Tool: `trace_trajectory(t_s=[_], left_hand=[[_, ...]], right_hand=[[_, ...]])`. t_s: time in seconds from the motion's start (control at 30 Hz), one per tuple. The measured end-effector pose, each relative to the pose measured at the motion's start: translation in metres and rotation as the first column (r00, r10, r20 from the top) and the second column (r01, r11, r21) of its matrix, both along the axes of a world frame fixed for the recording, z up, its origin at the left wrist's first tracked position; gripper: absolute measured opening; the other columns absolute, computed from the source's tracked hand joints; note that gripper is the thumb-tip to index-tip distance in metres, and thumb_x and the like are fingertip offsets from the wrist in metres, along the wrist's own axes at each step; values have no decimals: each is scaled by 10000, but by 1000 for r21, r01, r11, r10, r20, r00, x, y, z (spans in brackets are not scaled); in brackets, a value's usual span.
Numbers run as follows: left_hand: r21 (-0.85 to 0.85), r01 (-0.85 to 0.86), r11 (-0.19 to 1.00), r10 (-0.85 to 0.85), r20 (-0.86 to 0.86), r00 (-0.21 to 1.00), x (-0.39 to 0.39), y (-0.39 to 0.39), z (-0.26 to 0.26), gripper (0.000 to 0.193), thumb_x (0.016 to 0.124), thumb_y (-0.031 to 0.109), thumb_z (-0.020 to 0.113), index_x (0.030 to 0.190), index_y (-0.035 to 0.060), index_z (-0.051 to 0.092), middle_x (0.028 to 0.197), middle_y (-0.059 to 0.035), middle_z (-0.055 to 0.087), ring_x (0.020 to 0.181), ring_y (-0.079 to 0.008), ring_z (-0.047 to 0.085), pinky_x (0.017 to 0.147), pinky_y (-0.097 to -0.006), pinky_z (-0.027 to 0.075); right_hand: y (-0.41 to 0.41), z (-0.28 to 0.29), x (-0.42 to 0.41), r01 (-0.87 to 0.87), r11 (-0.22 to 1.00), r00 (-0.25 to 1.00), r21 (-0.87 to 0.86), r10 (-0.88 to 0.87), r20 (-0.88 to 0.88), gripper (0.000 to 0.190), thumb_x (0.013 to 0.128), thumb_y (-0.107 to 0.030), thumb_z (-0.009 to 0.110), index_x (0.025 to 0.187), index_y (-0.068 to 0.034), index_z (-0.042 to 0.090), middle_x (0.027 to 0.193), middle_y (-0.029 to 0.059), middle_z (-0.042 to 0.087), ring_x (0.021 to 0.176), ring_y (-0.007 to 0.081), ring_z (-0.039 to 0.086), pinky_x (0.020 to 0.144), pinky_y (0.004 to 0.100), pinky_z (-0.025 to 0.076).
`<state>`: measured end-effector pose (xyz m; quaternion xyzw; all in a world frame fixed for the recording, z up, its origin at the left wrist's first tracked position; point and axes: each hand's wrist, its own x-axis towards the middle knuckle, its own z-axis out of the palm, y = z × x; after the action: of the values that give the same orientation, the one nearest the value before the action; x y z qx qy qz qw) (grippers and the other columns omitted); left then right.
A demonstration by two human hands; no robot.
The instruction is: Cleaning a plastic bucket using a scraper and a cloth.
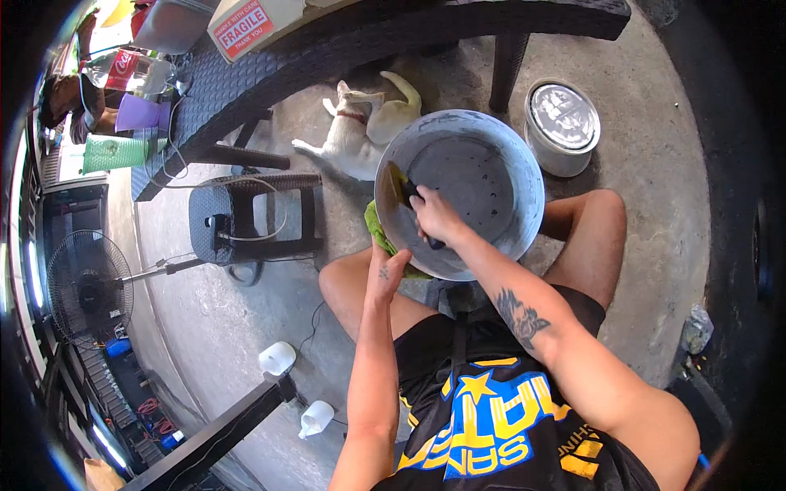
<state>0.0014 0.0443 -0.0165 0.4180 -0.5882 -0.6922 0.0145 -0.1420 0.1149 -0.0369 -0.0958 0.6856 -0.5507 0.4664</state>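
A large grey metal pot (473,178) stands between the person's bent legs, its inside facing up, with dark specks on the bottom. My right hand (435,216) reaches into it, closed around the black handle of a broad-bladed scraper (398,183). The blade lies near the left inner wall; whether it touches the wall I cannot tell. At the pot's near left side, my left hand (388,264) grips a green cloth (376,228) against the outside. Part of that cloth is hidden behind the hand and the pot.
A white cat (356,138) with a red collar lies just beyond the pot. A lidded metal-topped bucket (560,132) stands far right. Left are a woven-pattern stool (212,221), a table (245,80) with a carton (252,27), a fan (91,288), and white plastic containers (277,358).
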Motion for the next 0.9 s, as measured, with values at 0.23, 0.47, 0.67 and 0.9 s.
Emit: trace_trajectory(t_s=[0.23, 0.47, 0.67, 0.9], left_hand=[[4, 17, 1000, -17, -132, 991, 4, -2, -5, 653, 740, -40, 540, 1360, 27, 349, 1162, -90, 541, 1012, -195, 541, 881, -294, 444], [-22, -29, 999, 28, -52, 998, 3, 1, 2, 657, 766, -23, 542, 1382, 45, 326, 1172, -82, 534, 1019, -190, 531, 883, -294, 439], [-42, 12, 999, -17, -133, 991, -7, 8, 4, 656, 769, 4, 572, 1380, 33, 333, 1201, -92, 536, 1056, -198, 529, 889, -293, 436], [-16, -252, 968, 248, -125, 961, 31, -8, 36, 435, 933, 197, 545, 1300, -15, 448, 1147, -97, 575, 1036, -205, 573, 887, -333, 462]], right_hand=[[-2, 48, -18, -86, 989, 990, -123, 99, 100, 254, 969, -200, 430, 1092, 8, 508, 623, 77, 522, 424, 164, 531, 389, 328, 435], [2, 34, 28, -74, 987, 960, -144, 32, -277, 358, 942, -211, 465, 1246, -24, 482, 730, 260, 630, 480, 320, 618, 486, 432, 497], [-13, -5, -27, 298, 945, 951, -138, -306, -46, 237, 965, -242, 468, 1068, -28, 483, 627, 119, 593, 407, 210, 561, 408, 359, 473], [69, 55, -34, 25, 985, 914, -169, -91, -396, 433, 883, -153, 597, 1271, -40, 440, 868, 171, 643, 686, 255, 646, 638, 358, 500]])
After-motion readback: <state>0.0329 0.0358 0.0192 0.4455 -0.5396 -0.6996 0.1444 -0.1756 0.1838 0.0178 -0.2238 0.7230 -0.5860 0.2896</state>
